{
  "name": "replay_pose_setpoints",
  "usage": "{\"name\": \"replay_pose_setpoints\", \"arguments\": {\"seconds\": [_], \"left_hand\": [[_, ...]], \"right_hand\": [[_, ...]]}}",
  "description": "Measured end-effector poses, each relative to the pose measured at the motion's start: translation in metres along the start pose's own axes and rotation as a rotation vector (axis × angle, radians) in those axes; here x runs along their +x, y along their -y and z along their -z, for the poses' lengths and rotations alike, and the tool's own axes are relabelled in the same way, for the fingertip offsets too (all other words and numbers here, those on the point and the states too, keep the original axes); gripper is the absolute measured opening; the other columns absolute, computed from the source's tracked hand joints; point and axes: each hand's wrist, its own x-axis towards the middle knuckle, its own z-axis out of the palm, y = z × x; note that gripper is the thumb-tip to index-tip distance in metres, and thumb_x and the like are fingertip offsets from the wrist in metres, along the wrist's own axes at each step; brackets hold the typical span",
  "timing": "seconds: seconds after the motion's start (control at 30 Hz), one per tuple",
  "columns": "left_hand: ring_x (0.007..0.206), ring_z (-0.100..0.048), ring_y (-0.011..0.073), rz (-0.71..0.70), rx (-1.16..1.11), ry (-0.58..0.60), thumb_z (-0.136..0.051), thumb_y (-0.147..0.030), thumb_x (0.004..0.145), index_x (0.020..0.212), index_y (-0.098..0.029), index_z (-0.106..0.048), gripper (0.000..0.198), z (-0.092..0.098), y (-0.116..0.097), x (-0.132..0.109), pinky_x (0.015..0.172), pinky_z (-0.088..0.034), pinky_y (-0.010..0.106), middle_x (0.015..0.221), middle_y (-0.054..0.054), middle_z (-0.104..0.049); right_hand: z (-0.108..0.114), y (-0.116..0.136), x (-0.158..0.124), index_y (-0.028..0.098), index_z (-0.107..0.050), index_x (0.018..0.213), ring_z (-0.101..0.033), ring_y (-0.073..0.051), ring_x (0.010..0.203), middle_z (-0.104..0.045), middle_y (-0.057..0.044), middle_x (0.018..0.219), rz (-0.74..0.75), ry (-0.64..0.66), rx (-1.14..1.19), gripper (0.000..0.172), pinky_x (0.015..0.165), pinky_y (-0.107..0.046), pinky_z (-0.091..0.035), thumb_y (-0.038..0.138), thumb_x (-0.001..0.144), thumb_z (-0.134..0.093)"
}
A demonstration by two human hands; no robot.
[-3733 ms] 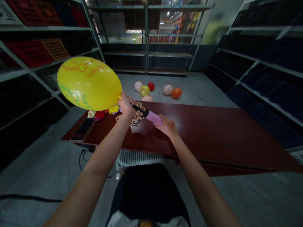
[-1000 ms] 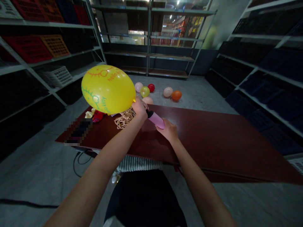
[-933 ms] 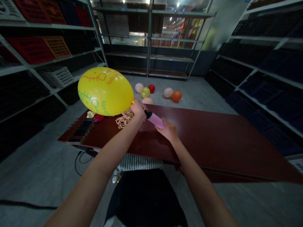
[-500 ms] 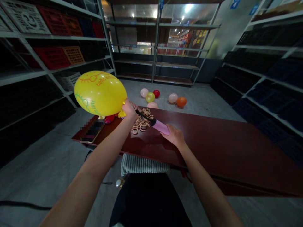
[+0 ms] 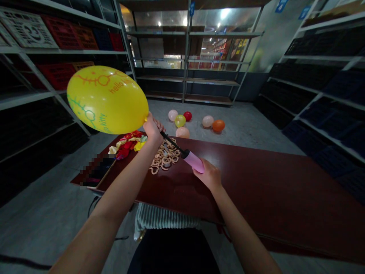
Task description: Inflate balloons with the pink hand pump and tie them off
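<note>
Overall, grey metal shelving (image 5: 186, 49) lines both sides and the far end of a concrete-floored storeroom, with red plastic crates (image 5: 59, 76) on the racks to the left. A long dark-red table (image 5: 256, 198) spans the view, and beyond it six small inflated balloons (image 5: 180, 121) lie on the floor, among them an orange one (image 5: 218, 125). Above the table's left end, a large yellow latex balloon (image 5: 107, 99) printed with orange and green "hello kitty" designs is held up by the left hand (image 5: 152, 131). That hand is closed in a fist around the balloon's neck and the thin black nozzle (image 5: 172, 141) of a pink hand pump (image 5: 194, 160). The right hand (image 5: 208, 175), apart from the left, grips the pump's lower end. On the table, near the left forearm, lie crumpled red and yellow deflated balloons (image 5: 127, 144) and a heap of tan curled loops (image 5: 164, 160), too small to identify exactly.
</note>
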Motion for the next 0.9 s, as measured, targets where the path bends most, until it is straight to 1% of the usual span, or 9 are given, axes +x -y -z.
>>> {"name": "replay_pose_setpoints", "arguments": {"seconds": [0.07, 0.17, 0.27, 0.33, 0.43, 0.53, 0.63, 0.8, 0.9], "left_hand": [[0.029, -0.024, 0.0077, 0.009, 0.012, 0.033, -0.046, -0.036, 0.104, 0.059, -0.022, -0.028, 0.050, -0.010, 0.019, -0.009, 0.031, -0.019, 0.023, 0.040, -0.007, -0.024], [0.027, -0.025, 0.0075, 0.016, 0.033, 0.097, -0.051, -0.039, 0.103, 0.057, -0.022, -0.029, 0.054, -0.018, 0.055, -0.029, 0.031, -0.020, 0.023, 0.038, -0.007, -0.025], [0.026, -0.026, 0.0072, 0.073, 0.053, 0.117, -0.055, -0.041, 0.101, 0.054, -0.022, -0.030, 0.056, -0.019, 0.087, -0.049, 0.030, -0.021, 0.023, 0.036, -0.007, -0.027], [0.025, -0.027, 0.0081, 0.101, 0.050, 0.111, -0.053, -0.038, 0.101, 0.054, -0.022, -0.030, 0.055, -0.015, 0.098, -0.057, 0.030, -0.022, 0.023, 0.036, -0.007, -0.027], [0.026, -0.029, 0.0087, 0.114, 0.038, 0.098, -0.053, -0.036, 0.101, 0.055, -0.022, -0.031, 0.053, -0.005, 0.098, -0.057, 0.030, -0.024, 0.023, 0.037, -0.007, -0.027], [0.026, -0.027, 0.0081, 0.137, 0.011, 0.061, -0.054, -0.036, 0.099, 0.056, -0.022, -0.029, 0.052, 0.008, 0.088, -0.051, 0.030, -0.023, 0.023, 0.038, -0.008, -0.027], [0.026, -0.026, 0.0072, 0.151, -0.022, 0.012, -0.056, -0.036, 0.097, 0.057, -0.022, -0.026, 0.052, 0.023, 0.078, -0.047, 0.031, -0.023, 0.022, 0.038, -0.008, -0.025], [0.029, -0.028, 0.0059, 0.120, -0.047, -0.018, -0.062, -0.041, 0.092, 0.059, -0.022, -0.027, 0.052, 0.044, 0.068, -0.046, 0.033, -0.025, 0.020, 0.040, -0.009, -0.026], [0.030, -0.028, 0.0069, 0.083, -0.069, -0.022, -0.059, -0.037, 0.094, 0.057, -0.022, -0.028, 0.051, 0.051, 0.058, -0.042, 0.034, -0.025, 0.021, 0.040, -0.009, -0.027]], "right_hand": [[0.000, -0.001, 0.000, 0.018, -0.067, 0.109, -0.072, -0.023, 0.077, -0.077, -0.008, 0.090, -0.027, -0.008, 0.005, 0.032, 0.066, -0.030, -0.048, 0.039, 0.085, -0.065], [-0.002, -0.003, 0.000, 0.017, -0.066, 0.112, -0.072, -0.024, 0.076, -0.076, -0.009, 0.090, -0.075, -0.013, 0.012, 0.035, 0.065, -0.031, -0.048, 0.040, 0.085, -0.065], [-0.004, -0.005, -0.002, 0.017, -0.066, 0.113, -0.072, -0.024, 0.074, -0.076, -0.009, 0.089, -0.129, -0.036, -0.007, 0.038, 0.063, -0.031, -0.047, 0.041, 0.084, -0.066], [-0.004, -0.006, -0.002, 0.018, -0.066, 0.112, -0.072, -0.025, 0.073, -0.076, -0.008, 0.087, -0.139, -0.047, -0.022, 0.038, 0.062, -0.031, -0.047, 0.041, 0.082, -0.068], [-0.003, -0.005, -0.001, 0.019, -0.066, 0.111, -0.073, -0.025, 0.075, -0.076, -0.007, 0.088, -0.099, -0.034, -0.021, 0.035, 0.063, -0.031, -0.048, 0.038, 0.081, -0.069], [-0.002, -0.002, 0.001, 0.020, -0.066, 0.110, -0.073, -0.024, 0.079, -0.077, -0.007, 0.092, -0.047, -0.001, -0.003, 0.033, 0.065, -0.030, -0.048, 0.037, 0.083, -0.070], [-0.002, 0.002, 0.002, 0.021, -0.065, 0.113, -0.073, -0.023, 0.083, -0.077, -0.007, 0.096, 0.007, 0.050, 0.019, 0.035, 0.068, -0.029, -0.049, 0.038, 0.084, -0.072], [-0.001, 0.003, 0.000, 0.020, -0.064, 0.117, -0.074, -0.023, 0.086, -0.077, -0.008, 0.100, 0.081, 0.106, -0.014, 0.039, 0.071, -0.028, -0.050, 0.041, 0.085, -0.072], [0.000, 0.004, -0.001, 0.020, -0.064, 0.117, -0.074, -0.023, 0.089, -0.077, -0.008, 0.101, 0.105, 0.112, -0.024, 0.039, 0.072, -0.028, -0.050, 0.042, 0.086, -0.072]]}}
